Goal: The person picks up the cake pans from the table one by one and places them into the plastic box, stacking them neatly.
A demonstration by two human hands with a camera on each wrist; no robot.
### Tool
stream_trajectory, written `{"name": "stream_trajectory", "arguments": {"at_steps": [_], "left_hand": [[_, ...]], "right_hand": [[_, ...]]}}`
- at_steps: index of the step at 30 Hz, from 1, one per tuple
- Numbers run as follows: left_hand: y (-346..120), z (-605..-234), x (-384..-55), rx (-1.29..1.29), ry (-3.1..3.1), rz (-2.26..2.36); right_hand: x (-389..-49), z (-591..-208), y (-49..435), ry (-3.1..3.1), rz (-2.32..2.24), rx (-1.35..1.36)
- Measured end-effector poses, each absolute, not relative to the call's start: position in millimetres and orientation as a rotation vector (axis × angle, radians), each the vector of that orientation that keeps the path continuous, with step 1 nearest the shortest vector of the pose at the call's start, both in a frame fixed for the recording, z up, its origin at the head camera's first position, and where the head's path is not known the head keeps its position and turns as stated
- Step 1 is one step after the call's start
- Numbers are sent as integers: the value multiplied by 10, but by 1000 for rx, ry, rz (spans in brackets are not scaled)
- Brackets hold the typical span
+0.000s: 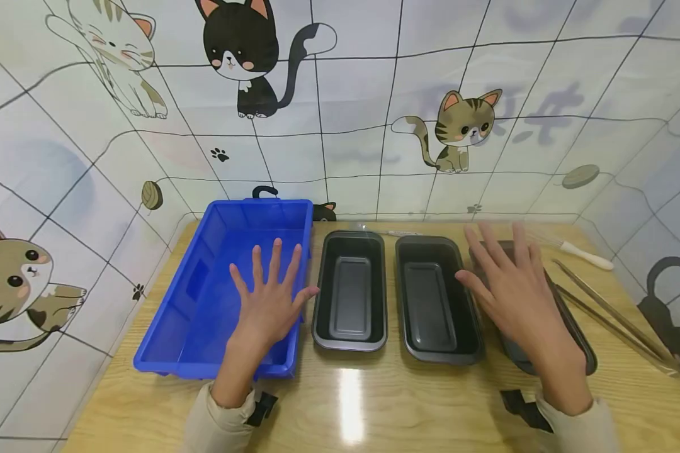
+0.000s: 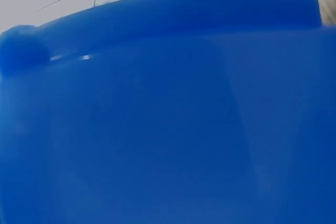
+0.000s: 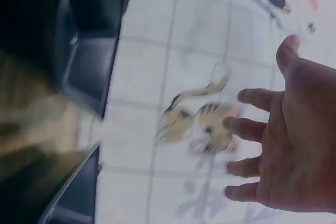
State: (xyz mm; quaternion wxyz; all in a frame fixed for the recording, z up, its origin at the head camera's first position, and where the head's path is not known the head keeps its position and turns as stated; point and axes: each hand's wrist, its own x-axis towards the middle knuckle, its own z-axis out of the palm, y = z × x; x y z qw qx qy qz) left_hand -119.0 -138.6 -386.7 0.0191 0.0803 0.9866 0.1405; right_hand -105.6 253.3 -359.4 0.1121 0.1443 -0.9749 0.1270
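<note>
My left hand (image 1: 266,311), fingers spread, hovers over the right side of a blue plastic bin (image 1: 175,333) and holds nothing. In the left wrist view the blue wall of the bin (image 2: 168,129) fills most of the picture. My right hand (image 1: 512,289) is spread above the rightmost dark loaf pan (image 1: 572,333), partly hiding it. In the right wrist view the same hand (image 3: 299,140) has its fingers extended and nothing in them. Two more dark loaf pans stand between the hands, one in the middle (image 1: 351,299) and one to its right (image 1: 429,302).
Metal tongs (image 1: 617,318) lie at the right of the wooden table (image 1: 306,415). A white-handled whisk (image 1: 586,255) lies behind them. A thin clear-and-white tool (image 1: 402,233) lies behind the pans. Cat-printed sheeting (image 1: 351,151) encloses the back and sides.
</note>
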Motion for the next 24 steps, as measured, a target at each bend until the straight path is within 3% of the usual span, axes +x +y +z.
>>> {"name": "stream_trajectory", "arguments": {"at_steps": [6, 12, 18, 24], "left_hand": [[-1393, -3831, -1171, 268, 3076, 455], [-1438, -3766, -1106, 264, 3037, 456], [-1633, -3693, -950, 270, 2970, 442], [-2215, -3724, -752, 141, 3034, 429]], "right_hand": [[-679, -3473, 1981, -2819, 612, 499], [-370, -3699, 1496, -2849, 865, 619], [-244, -3963, 1327, -3063, 1148, 478], [-289, -4328, 1244, -2986, 1599, 427]]}}
